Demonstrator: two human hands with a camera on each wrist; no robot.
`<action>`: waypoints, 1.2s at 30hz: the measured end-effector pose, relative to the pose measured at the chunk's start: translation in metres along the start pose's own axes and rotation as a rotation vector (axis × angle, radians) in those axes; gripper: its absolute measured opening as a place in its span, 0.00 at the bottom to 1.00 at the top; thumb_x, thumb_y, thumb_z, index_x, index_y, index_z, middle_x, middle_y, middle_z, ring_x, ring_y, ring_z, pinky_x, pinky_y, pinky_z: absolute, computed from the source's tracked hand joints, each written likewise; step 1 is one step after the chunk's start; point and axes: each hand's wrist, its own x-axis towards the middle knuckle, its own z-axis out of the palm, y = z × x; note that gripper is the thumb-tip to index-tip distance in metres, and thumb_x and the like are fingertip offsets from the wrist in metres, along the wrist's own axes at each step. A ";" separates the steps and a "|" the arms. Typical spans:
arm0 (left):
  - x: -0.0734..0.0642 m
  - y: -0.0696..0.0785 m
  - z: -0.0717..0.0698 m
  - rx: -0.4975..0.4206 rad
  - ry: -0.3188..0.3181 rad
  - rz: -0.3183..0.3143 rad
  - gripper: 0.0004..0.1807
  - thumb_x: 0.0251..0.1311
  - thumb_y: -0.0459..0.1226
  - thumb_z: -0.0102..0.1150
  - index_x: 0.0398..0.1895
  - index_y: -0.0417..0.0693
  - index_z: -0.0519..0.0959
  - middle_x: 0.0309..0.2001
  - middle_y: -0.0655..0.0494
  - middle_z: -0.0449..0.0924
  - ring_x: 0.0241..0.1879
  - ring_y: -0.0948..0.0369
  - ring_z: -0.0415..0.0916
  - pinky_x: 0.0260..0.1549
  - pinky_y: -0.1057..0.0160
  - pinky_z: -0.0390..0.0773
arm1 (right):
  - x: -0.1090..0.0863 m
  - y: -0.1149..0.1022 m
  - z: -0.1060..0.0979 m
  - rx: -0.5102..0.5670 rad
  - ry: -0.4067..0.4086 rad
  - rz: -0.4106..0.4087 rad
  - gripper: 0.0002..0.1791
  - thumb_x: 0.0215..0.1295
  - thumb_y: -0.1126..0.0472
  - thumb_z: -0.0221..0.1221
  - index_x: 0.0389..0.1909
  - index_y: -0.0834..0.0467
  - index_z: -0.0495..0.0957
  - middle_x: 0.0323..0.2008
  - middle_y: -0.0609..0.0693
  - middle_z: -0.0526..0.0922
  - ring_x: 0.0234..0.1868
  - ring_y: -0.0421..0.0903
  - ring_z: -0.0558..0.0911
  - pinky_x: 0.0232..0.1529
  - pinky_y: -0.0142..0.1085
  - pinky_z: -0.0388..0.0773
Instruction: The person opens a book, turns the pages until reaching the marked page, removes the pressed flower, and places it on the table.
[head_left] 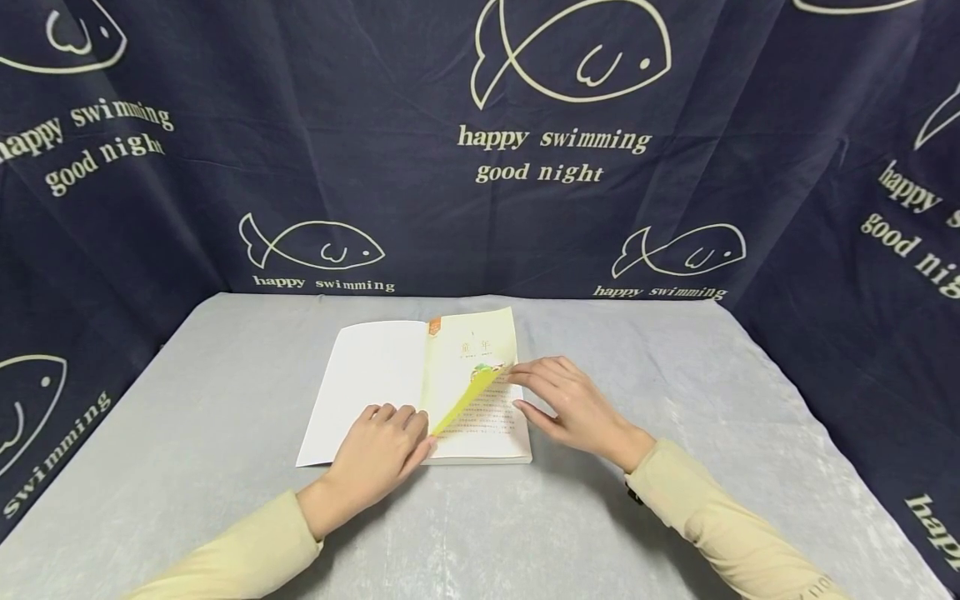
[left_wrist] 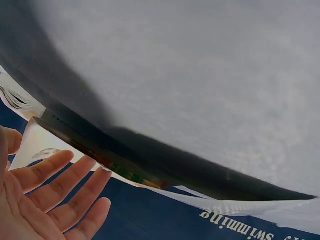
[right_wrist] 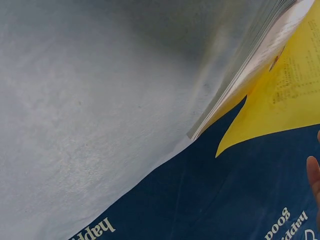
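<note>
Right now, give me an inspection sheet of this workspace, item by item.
Surface: table under a grey cloth, lightly creased.
Job's things: open book lying flat; a yellow page is lifted partway over.
Clutter: nothing seen.
Hands: left hand rests on the book's white left page; right hand touches the yellow page's corner with its fingertips.
Cables: nothing seen.
Surroundings: navy curtain with fish outlines and "happy swimming good night" on three sides.
</note>
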 end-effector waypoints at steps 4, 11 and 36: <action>0.000 -0.002 -0.001 -0.017 0.005 -0.004 0.16 0.60 0.50 0.47 0.36 0.48 0.74 0.30 0.56 0.78 0.29 0.56 0.76 0.31 0.57 0.75 | -0.002 0.000 0.000 -0.001 -0.036 0.021 0.15 0.61 0.56 0.55 0.45 0.60 0.77 0.44 0.49 0.80 0.46 0.43 0.77 0.50 0.36 0.70; 0.000 -0.004 -0.003 -0.024 0.000 -0.021 0.21 0.60 0.50 0.51 0.48 0.45 0.75 0.36 0.53 0.82 0.32 0.56 0.79 0.32 0.58 0.77 | -0.005 -0.001 0.001 -0.019 -0.111 0.032 0.16 0.58 0.57 0.58 0.45 0.59 0.77 0.44 0.47 0.80 0.47 0.43 0.77 0.51 0.36 0.69; 0.002 -0.014 -0.004 0.041 0.238 -0.070 0.41 0.49 0.56 0.53 0.57 0.32 0.64 0.45 0.42 0.75 0.43 0.47 0.73 0.39 0.55 0.73 | -0.015 -0.004 0.014 -0.053 -0.287 -0.008 0.16 0.55 0.56 0.60 0.45 0.57 0.76 0.44 0.46 0.79 0.47 0.42 0.76 0.52 0.37 0.68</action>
